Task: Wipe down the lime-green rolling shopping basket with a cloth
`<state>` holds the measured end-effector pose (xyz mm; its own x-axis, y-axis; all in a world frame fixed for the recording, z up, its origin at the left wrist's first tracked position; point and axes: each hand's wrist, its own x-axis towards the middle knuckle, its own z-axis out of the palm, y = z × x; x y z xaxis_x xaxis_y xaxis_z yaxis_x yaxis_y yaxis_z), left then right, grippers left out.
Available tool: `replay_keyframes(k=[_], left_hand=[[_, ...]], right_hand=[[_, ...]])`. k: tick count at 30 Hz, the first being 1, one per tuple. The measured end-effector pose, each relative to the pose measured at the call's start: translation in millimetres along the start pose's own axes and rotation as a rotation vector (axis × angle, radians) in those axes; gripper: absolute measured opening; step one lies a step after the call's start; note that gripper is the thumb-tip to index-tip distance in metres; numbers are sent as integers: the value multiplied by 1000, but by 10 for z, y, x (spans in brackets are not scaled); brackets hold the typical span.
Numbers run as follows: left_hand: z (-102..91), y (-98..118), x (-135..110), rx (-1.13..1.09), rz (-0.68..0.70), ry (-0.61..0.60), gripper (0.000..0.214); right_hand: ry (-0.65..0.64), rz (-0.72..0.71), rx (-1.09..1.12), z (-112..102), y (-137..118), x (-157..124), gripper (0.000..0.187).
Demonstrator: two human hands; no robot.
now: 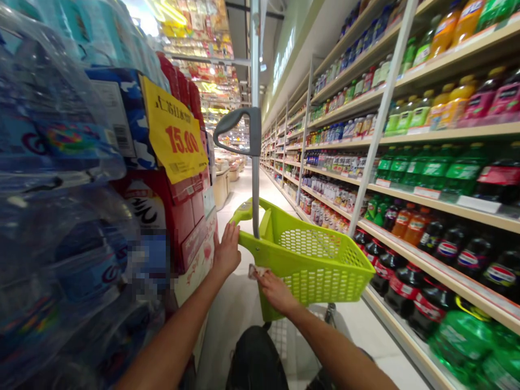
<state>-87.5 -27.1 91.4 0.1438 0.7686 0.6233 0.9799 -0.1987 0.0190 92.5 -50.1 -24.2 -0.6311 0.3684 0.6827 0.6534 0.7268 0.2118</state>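
Observation:
A lime-green shopping cart [317, 281] with perforated basket walls stands before me, a grey upright pole [255, 184] rising beside its near end. At the cart's left corner, my left hand [227, 253] holds the green edge just below the protruding green handle [242, 211]. My right hand [278, 292] pinches a crumpled, pale cloth or tissue [257, 271] against the outer side of the basket. Part of that cloth is hidden under the fingers. Higher on the pole sits a grey loop-shaped grip [238, 130], which neither hand touches.
Shelves of bottled drinks [430, 168] line the right side. Close on the left are stacked, plastic-wrapped bottles [60, 216] and boxes with a yellow price sign [174, 130]. A pale aisle floor [244, 184] runs ahead between them. My knee [258, 357] is below the cart.

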Motion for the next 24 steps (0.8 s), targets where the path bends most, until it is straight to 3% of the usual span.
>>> replay_keyframes(k=[2, 7, 9, 13, 16, 20, 24], left_hand=[[21, 32, -9, -10, 0, 13, 74], [58, 70, -4, -38, 17, 38, 74], [58, 48, 7, -44, 18, 46, 73], [26, 27, 16, -57, -11, 59, 70], [6, 172, -20, -72, -48, 139, 65], [55, 569, -114, -92, 161, 152, 62], [193, 793, -212, -75, 325, -1, 63]], right_hand=[[29, 22, 58, -44, -16, -44, 37], [244, 185, 112, -374, 187, 289, 39], [245, 193, 95, -331, 178, 170, 39], [174, 139, 45, -96, 26, -345, 36], [245, 242, 36, -151, 82, -350, 37], [327, 369, 34, -312, 324, -91, 39], [229, 281, 22, -86, 272, -476, 36]])
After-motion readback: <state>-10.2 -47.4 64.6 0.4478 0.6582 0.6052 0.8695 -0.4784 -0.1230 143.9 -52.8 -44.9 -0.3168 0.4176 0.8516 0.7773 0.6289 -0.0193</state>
